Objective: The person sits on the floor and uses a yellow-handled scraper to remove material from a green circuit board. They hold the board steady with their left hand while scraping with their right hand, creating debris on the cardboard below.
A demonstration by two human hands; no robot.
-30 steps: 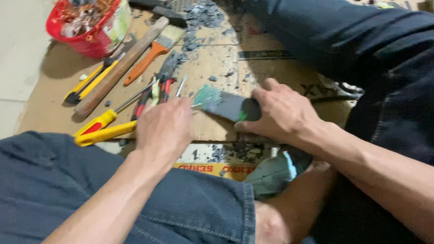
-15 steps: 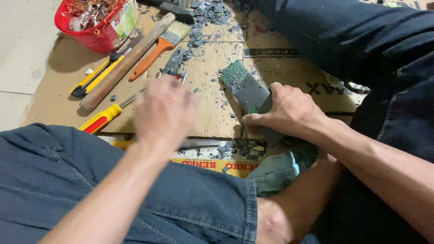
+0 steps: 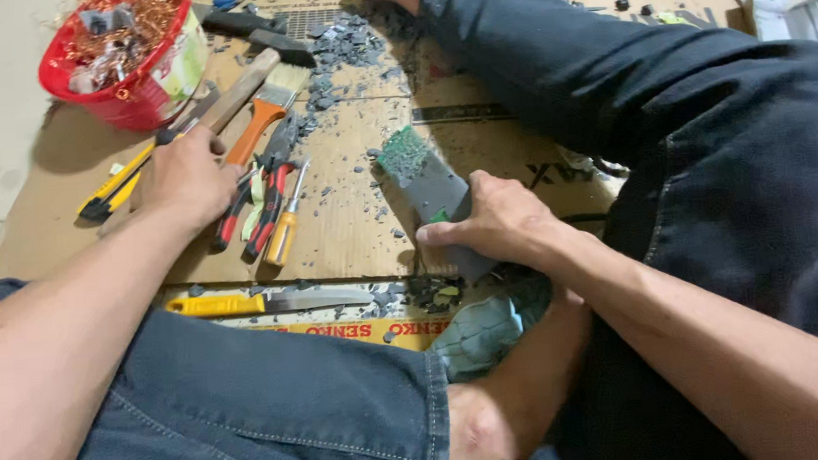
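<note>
Since the earlier frames, the left hand has shifted from the yellow-handled tools to the wooden hammer handle, fingers curled around it. The right hand presses the grey-cased circuit board to the cardboard, fingers clamped over its near end. Grey fragments lie scattered, so breaking looks well under way, though casing remains on the board. Its near end is hidden under the fingers; the hammer head is hard to make out.
</note>
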